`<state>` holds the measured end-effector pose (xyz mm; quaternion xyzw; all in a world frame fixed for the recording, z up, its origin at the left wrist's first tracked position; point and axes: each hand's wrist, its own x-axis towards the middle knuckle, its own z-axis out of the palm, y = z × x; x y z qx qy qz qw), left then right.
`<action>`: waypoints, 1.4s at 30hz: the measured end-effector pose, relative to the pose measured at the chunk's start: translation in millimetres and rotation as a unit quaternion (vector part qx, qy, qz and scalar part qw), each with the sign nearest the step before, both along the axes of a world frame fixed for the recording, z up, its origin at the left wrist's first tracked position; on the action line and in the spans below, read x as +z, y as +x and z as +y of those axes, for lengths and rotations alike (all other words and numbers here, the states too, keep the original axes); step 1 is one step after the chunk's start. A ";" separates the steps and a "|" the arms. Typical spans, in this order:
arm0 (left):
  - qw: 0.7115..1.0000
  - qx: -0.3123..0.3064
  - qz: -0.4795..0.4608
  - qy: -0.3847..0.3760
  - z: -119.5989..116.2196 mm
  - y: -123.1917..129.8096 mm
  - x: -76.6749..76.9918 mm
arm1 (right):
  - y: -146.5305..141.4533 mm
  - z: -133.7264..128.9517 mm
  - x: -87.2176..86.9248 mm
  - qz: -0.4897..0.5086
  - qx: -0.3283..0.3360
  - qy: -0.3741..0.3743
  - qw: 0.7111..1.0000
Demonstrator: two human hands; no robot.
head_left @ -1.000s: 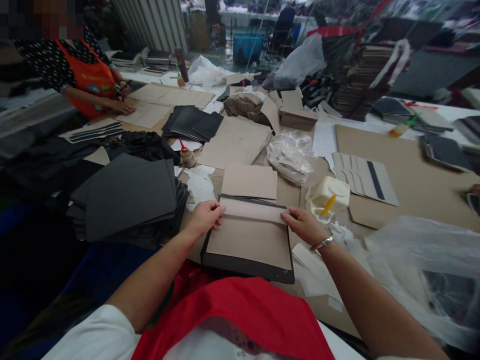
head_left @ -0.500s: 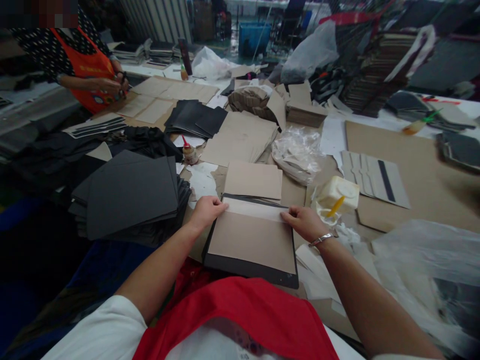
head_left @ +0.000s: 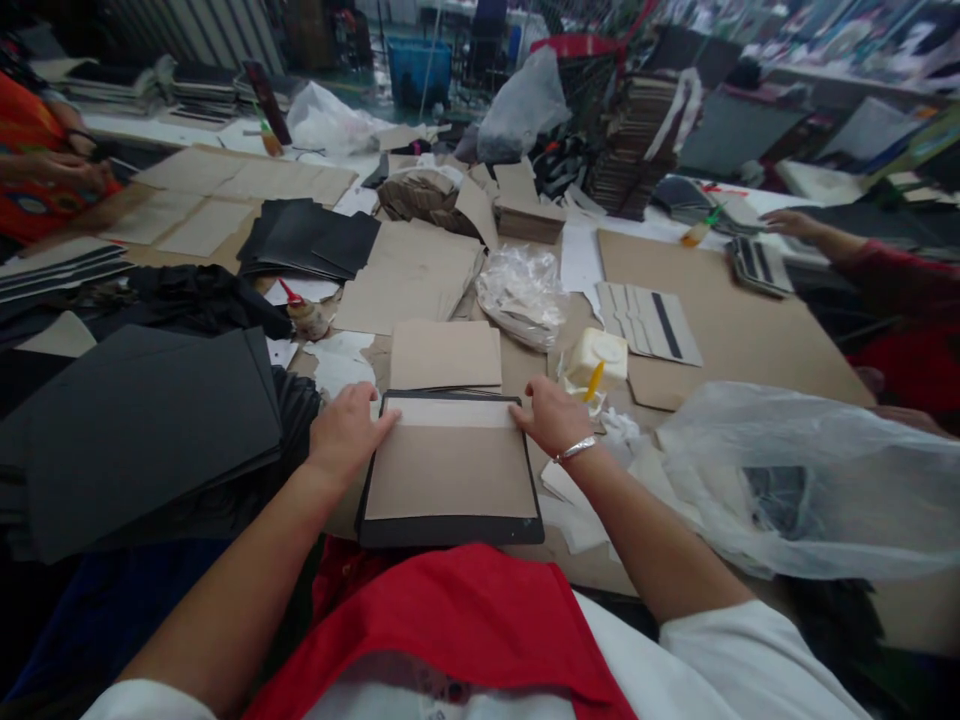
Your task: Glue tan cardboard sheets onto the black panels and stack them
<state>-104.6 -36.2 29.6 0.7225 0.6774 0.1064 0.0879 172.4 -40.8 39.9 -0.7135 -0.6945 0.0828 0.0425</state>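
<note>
I have the bare left hand (head_left: pixel 346 432) and the bare right hand (head_left: pixel 553 418) at opposite ends of a long, narrow, off-white strip (head_left: pixel 454 413); a thumb rests on or beside each end, while the fingers hang at the sides, and I cannot tell whether they pinch anything below; the strip lies across the far part of a flat, tan, rectangular sheet (head_left: pixel 450 470), which lies on a larger black panel (head_left: pixel 450 532) directly in front of the body on the brown-covered tabletop (head_left: pixel 341 508).

To do this well, I judge, I should keep both thumbs level, draw the strip lightly taut and press evenly, so that it lies flat and parallel to the panel's far edge; pulling harder at one end could skew it.

The strip's long axis runs left to right, one end towards each hand; the panel's far edge points away from the body, towards a low stack of smooth tan cards (head_left: pixel 445 355) just beyond.
</note>
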 end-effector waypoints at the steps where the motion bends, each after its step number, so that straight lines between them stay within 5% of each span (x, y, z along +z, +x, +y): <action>1: 0.998 -0.035 0.010 0.051 -4.4 7.1 0.9 | -4.9 -5.0 0.5 0.011 0.015 0.043 0.999; 4: 0.976 -0.198 0.025 0.090 -18.2 34.6 -8.3 | -31.1 -21.1 -8.2 0.059 0.153 0.110 0.980; 8: 0.948 -0.305 0.087 -0.015 -28.1 52.7 -30.4 | -50.2 -35.5 -33.8 0.030 0.250 0.022 0.967; 15: 0.976 -0.179 0.123 -0.007 -46.3 11.3 -26.5 | 10.5 -58.9 -34.3 -0.028 0.077 -0.031 0.996; 18: 0.984 -0.140 0.102 0.050 -66.2 15.8 -22.0 | -0.3 -76.9 -26.6 0.003 0.030 0.025 0.999; 24: 0.978 -0.189 0.078 0.033 -98.5 38.7 -35.5 | -50.7 -118.8 -39.6 0.020 0.213 0.032 0.976; 29: 0.986 -0.137 0.098 0.009 -105.9 10.2 -27.6 | 7.4 -167.7 -34.3 0.002 0.255 0.038 0.966; 32: 0.987 -0.124 0.103 0.027 -109.2 -2.5 -16.0 | 40.2 -199.2 -17.9 0.074 0.363 0.025 0.928; 34: 0.987 -0.124 0.093 0.052 -110.1 -1.3 -12.0 | 45.0 -208.3 -8.1 0.134 0.351 0.028 0.926; 37: 0.986 -0.131 0.070 0.074 -107.4 11.1 -12.3 | 28.1 -192.1 -0.4 0.200 0.234 0.100 0.946; 42: 0.982 -0.162 0.058 0.073 -86.0 26.3 -16.9 | -30.1 -111.4 -3.9 0.138 0.149 0.174 0.964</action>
